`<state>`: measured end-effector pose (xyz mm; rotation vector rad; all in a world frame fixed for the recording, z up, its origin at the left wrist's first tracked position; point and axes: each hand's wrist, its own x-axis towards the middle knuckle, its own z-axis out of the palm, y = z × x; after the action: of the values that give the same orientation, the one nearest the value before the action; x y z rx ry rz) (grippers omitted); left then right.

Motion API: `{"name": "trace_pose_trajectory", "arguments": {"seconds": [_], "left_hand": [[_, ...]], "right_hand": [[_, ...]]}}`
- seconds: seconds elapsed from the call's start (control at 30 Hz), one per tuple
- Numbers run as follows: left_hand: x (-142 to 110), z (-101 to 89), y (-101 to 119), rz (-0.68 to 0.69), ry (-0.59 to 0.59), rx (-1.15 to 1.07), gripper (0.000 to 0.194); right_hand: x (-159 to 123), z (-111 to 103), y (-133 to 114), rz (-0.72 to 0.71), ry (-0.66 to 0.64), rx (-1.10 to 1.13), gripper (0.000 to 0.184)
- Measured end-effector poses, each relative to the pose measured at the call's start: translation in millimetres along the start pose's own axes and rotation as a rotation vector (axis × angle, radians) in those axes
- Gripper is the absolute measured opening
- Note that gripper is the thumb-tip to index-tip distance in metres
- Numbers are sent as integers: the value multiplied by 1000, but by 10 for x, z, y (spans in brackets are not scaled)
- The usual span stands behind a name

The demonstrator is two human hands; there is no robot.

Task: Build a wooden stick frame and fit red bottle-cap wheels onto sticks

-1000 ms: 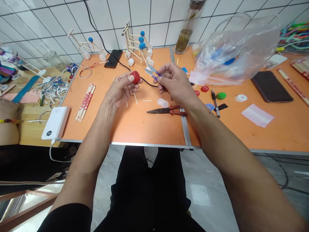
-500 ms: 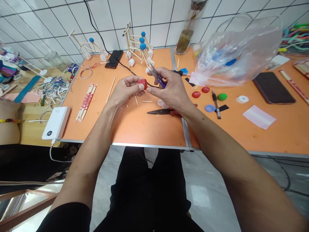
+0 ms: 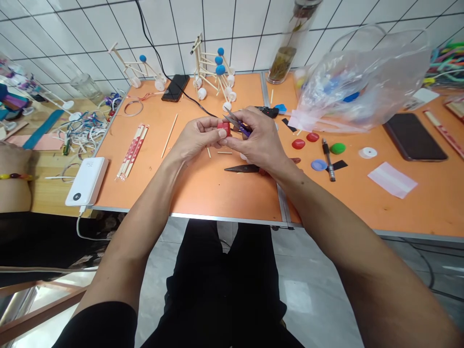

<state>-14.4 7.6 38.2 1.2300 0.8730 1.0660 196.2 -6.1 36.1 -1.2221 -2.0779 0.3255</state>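
My left hand (image 3: 197,137) holds a red plastic bottle cap (image 3: 224,128) between thumb and fingertips, above the orange table (image 3: 217,193). My right hand (image 3: 259,137) grips small purple-handled thread snips (image 3: 241,123), their steel blades angled up and left beside the cap. The two hands nearly touch at the fingertips, and they partly hide the cap. Red-handled pliers (image 3: 242,168) lie on the table just below my right hand, partly under it. Several short wooden sticks (image 3: 219,152) lie near my left hand.
Stick models with blue balls (image 3: 213,70) stand at the table's back. Right of them lie a plastic bag (image 3: 357,87), loose bottle caps (image 3: 298,143) and a phone (image 3: 415,137). Wrapped chopsticks (image 3: 132,152) and a white power bank (image 3: 87,181) sit left. Another person's forearm (image 3: 14,183) shows far left.
My hands have come closer together over the table. The red cap has moved right and now sits against the snips' blades, and the view has tilted slightly.
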Motion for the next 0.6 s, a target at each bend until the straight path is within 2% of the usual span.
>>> {"name": "trace_pose_trajectory", "arguments": {"seconds": [0.2,0.43,0.6], "left_hand": [[-5,-10,-29,10,-53,-40,46],[-13,22,-17,-69,11,-54,47],[4,27,-5,-107,-13,-89,45]], "right_hand": [[0,-12,-33,-2,-22,-102,36],[8,-6,-21,29,11,-54,43],[7,-18,-4,43,32,-43,36]]}}
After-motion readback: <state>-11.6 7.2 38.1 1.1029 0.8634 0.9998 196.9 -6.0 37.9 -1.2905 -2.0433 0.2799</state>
